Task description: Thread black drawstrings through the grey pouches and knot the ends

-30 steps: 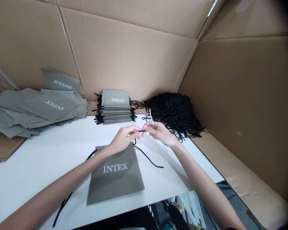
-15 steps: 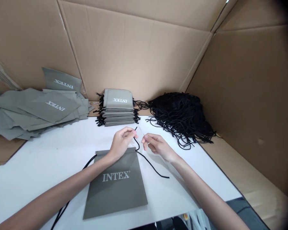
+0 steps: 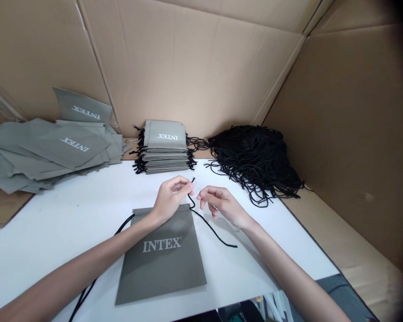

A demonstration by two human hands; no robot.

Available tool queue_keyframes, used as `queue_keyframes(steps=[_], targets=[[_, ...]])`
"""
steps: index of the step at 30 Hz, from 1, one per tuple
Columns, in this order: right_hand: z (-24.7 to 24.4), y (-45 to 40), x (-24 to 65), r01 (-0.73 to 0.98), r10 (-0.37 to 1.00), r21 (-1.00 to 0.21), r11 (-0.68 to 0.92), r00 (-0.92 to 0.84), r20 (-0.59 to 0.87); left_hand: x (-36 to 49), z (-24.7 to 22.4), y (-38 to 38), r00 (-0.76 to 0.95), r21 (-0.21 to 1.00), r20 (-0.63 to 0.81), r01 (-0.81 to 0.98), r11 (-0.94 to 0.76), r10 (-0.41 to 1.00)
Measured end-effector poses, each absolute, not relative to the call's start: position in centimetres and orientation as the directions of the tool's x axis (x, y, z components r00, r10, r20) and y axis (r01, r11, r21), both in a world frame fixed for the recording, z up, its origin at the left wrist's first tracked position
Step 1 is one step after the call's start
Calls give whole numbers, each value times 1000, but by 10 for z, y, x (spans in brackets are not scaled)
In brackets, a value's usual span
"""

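Cord (image 3: 192, 201) is running from the pinching left hand (image 3: 174, 197) to the grey pouch (image 3: 161, 264) at seven o'clock, apparently threaded but unknotted; the right hand (image 3: 223, 204), apart, is gripping a thin pale tool (image 3: 197, 184). Finished-looking pouches (image 3: 164, 153) are lying beyond.

One head-worn view, facing forward and down.
It looks from above the near side of the white table (image 3: 63, 232) toward the cardboard wall (image 3: 188, 67) behind, near enough that the left arm (image 3: 87, 264) and right arm (image 3: 285, 264) run in from below, with the left hand (image 3: 172, 197) and right hand (image 3: 225, 206) mid-view.
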State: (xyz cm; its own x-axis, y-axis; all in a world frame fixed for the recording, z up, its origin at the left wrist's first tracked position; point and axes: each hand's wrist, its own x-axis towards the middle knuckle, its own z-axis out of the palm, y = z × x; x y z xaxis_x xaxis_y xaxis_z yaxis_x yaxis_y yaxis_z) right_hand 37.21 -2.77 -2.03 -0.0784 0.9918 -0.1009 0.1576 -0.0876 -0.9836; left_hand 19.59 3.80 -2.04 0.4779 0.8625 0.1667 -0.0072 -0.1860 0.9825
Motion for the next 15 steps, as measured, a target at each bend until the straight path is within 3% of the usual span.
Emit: queue_keyframes(steps=[6, 15], targets=[[-22, -28, 372, 119, 990, -990, -71, -111, -85, 197, -16, 34, 494, 994, 74, 38, -107, 866], [-21, -28, 372, 147, 992, -987, -60, -104, -76, 197, -15, 36, 534, 993, 68, 41, -106, 843]])
